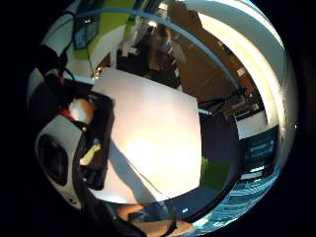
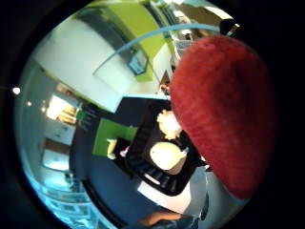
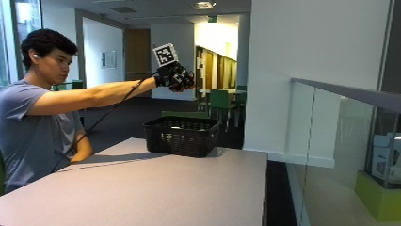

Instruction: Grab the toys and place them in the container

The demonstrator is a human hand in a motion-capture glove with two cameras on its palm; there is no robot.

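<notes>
In the outside view my gloved right hand [image 3: 173, 75] is held high at arm's length, above the black basket [image 3: 181, 136] that stands at the far end of the table [image 3: 156, 188]. Its fingers curl round a red fuzzy toy [image 3: 185, 85], of which little shows there. The same red toy [image 2: 224, 114] fills much of the thumb side palm view. Below it lies the basket [image 2: 143, 143], holding a pale yellow toy [image 2: 167, 155] and a cream one [image 2: 169, 123]. In the little finger side view the basket [image 1: 102, 123] shows an orange and white toy [image 1: 81, 109] and a yellow piece [image 1: 92, 154].
The basket sits near the table's far left corner. A glass railing [image 3: 332, 141] runs along the right side, and green chairs [image 3: 220, 101] stand beyond the table. The bare table top [image 1: 158, 143] spreads out beside the basket.
</notes>
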